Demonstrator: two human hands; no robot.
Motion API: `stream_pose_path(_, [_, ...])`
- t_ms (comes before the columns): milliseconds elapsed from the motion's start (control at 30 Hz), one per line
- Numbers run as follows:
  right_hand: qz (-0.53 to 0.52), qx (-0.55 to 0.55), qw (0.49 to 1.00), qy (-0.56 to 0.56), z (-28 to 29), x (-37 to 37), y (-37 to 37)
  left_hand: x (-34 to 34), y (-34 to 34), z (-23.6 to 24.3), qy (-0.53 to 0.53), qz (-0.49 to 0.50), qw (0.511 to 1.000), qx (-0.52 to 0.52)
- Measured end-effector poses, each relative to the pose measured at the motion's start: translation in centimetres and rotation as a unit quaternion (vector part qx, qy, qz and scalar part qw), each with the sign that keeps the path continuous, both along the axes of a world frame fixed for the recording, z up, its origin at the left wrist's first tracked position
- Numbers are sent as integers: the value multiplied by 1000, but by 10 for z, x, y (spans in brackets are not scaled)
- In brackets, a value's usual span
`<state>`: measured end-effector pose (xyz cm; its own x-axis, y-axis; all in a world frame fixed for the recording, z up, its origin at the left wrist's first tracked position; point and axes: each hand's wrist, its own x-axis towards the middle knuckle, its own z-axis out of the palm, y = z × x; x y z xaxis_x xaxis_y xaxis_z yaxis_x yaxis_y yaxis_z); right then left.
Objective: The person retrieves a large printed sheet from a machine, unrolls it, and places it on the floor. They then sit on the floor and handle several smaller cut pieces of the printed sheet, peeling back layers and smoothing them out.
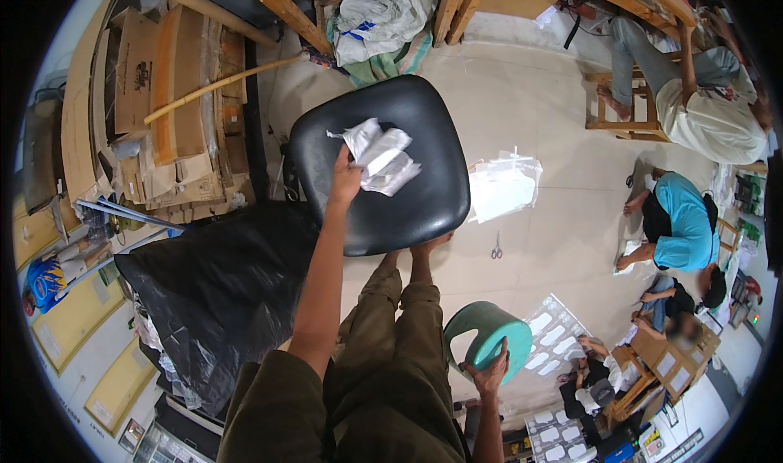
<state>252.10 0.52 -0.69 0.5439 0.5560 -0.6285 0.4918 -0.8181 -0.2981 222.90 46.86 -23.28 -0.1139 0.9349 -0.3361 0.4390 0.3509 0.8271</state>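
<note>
**While crumpled white wrappers are gripped over the black seat, the clearing looks partly done**

As the left hand (346,179) is closed on one end of a bundle of crumpled white wrappers (380,159), the bundle is held against the black seat cushion (383,210), toward its 12 o'clock half. No other scraps are seen on the cushion, so most of it is judged cleared. At 8 o'clock from the seat a black rubbish bag (220,287) is spread open-looking; the bundle is not yet in it. The right hand (489,375) is curled around the rim of a green plastic stool (488,338) at 5 o'clock. A clear plastic sheet (503,187) and scissors (496,248) lie on the floor at 3 to 4 o'clock, left untouched
</note>
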Motion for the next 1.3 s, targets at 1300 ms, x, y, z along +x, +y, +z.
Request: stream_pose_path(1300, [16,58,840,539,-14,-105,286,15,-226,187,-576,285,745,-177])
